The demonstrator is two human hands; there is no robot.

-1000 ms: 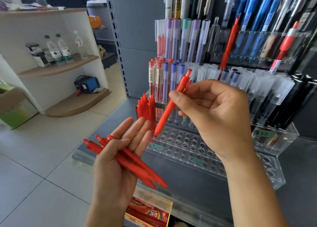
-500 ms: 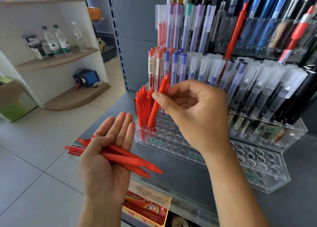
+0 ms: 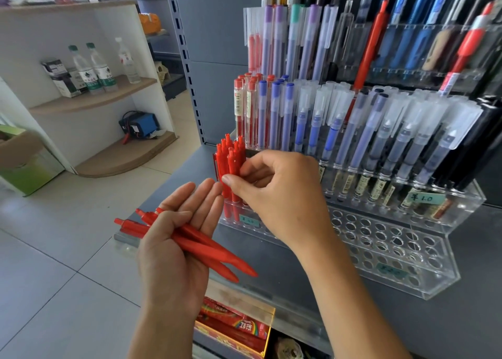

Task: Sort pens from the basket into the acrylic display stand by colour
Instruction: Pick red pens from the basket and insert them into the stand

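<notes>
My left hand (image 3: 173, 252) lies palm up in front of the stand, with a few loose red pens (image 3: 206, 246) across the palm under the thumb. My right hand (image 3: 282, 193) pinches a red pen (image 3: 234, 168) that stands upright in a hole at the left end of the clear acrylic display stand (image 3: 391, 252). Several red pens (image 3: 224, 152) stand bunched there beside it. Higher tiers carry red, blue, purple and black capped pens (image 3: 274, 109). No basket is in view.
The stand sits on a grey metal shelf (image 3: 475, 304). Below its front edge is a box of red packets (image 3: 233, 323). On the left stands a white corner shelf (image 3: 89, 98) with water bottles, a blue device, and a cardboard box (image 3: 24, 160) on the tiled floor.
My right hand carried its red pen down and left from mid-air into the stand's left end among the other red pens. My left hand kept its pens and drifted slightly.
</notes>
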